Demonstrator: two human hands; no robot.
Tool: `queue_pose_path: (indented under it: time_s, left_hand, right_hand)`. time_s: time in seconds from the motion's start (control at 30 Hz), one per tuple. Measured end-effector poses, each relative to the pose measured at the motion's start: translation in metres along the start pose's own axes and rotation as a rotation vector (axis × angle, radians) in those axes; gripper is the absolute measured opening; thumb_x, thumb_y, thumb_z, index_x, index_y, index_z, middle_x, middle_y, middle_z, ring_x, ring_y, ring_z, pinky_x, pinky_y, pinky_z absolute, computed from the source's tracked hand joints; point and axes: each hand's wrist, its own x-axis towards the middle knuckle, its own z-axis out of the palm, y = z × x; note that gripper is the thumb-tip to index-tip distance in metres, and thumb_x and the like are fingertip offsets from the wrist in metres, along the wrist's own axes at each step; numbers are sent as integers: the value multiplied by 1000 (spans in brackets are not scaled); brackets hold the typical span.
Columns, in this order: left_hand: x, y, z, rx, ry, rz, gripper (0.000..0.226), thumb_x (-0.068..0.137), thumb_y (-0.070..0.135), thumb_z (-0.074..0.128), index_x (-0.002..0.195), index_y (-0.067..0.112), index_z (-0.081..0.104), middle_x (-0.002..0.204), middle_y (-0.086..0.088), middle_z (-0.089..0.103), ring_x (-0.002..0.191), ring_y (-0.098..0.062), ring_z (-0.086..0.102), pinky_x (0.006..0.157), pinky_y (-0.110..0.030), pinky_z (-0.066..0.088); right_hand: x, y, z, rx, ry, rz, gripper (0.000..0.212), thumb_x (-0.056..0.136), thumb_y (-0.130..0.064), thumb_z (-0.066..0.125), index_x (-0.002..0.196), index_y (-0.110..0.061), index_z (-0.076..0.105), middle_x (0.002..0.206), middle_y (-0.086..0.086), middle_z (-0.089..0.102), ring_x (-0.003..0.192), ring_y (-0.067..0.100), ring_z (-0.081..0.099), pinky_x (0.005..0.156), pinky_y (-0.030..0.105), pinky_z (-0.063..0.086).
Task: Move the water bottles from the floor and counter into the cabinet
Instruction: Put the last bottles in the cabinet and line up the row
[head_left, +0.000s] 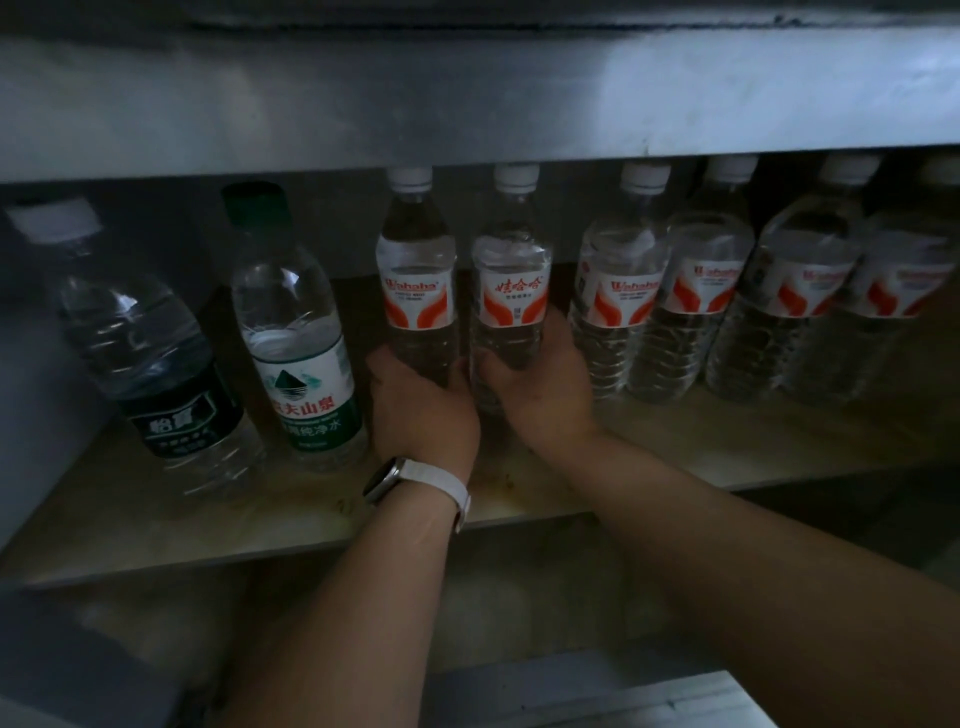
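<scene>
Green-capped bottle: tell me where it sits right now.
In the head view the green-capped bottle stands left of centre on the cabinet shelf, between the dark-labelled bottle and the left hand.

Inside the dim cabinet, the left hand (423, 410) wraps the base of one Wahaha bottle (415, 275) and the right hand (540, 387) another (511, 291). Both stand upright on the shelf (156, 512), side by side.

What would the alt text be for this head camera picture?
Two bare hands, left hand and right hand, each grip an orange-labelled water bottle upright on a dim cabinet shelf, with other bottles standing on both sides.
</scene>
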Motion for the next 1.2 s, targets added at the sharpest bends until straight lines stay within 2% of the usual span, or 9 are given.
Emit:
queue_pose_path:
  time_s: [0.13,0.27,0.57,0.67,0.73,0.87,0.93,1.07,1.2]
  left_hand:
    - [-1,2,-3,-49,37,-39,51,84,39,77,117,27,39,123,-3,62,111,-30,63,83,-37,48]
    - [-4,3,-6,-55,41,-34,49,84,37,77,114,30,39,116,1,62,108,-27,64,80,-36,47]
    - [-3,-3,-5,-39,28,13,58,87,38,74,132,22,42,129,-4,61,115,-28,62,82,-34,44]
    - [-6,-3,-6,-1,11,46,59,91,36,69,139,24,39,135,-4,59,121,-28,59,89,-34,44]
    - [-14,-1,-11,10,-7,98,53,93,32,66,139,30,40,133,1,59,120,-23,59,93,-34,45]
    - [-44,-3,-40,-117,-82,232,54,89,21,71,112,63,45,114,30,60,111,7,57,94,-26,48]
    - [-53,-12,-61,-139,-36,280,56,87,15,72,116,57,48,119,29,58,116,4,55,98,-26,46]
    - [-49,-38,-98,-100,159,353,43,85,15,71,120,32,53,122,2,60,111,-16,60,93,-34,51]
    - [-32,-55,-127,-66,316,345,44,83,18,71,122,20,50,122,-5,51,104,-11,54,82,-12,43]
  right_hand:
    - [-1,-1,0,5,4,11,56,82,-27,76,130,-18,49,126,-2,62,121,14,57,91,21,42]
    - [-2,-2,-1,-8,11,11,55,83,-26,76,130,-18,49,126,-2,62,121,15,57,92,21,43]
    - [-4,-2,-4,-32,-16,-1,59,83,-34,74,133,-20,46,127,-4,61,120,13,57,99,33,50]
    - [-7,-6,-5,-43,-32,15,64,77,-47,69,131,-21,48,124,-5,62,118,12,59,97,39,53]
    - [-10,-8,-6,-40,-54,43,66,73,-52,66,130,-24,49,122,-8,62,116,10,59,96,37,53]
    - [-27,-12,-17,17,-67,83,58,79,-30,74,131,-28,48,122,-8,58,113,7,57,96,32,50]
    - [-38,-18,-22,-2,-45,66,60,79,-30,75,131,-31,46,123,-10,52,112,5,54,97,31,49]
    - [-59,-34,-23,-21,-134,2,50,81,-34,72,124,-37,47,116,-19,48,107,-1,50,93,25,47]
    - [-67,-50,-3,-29,-262,-4,55,84,-34,72,132,-34,46,119,-19,51,104,-5,50,87,14,44]
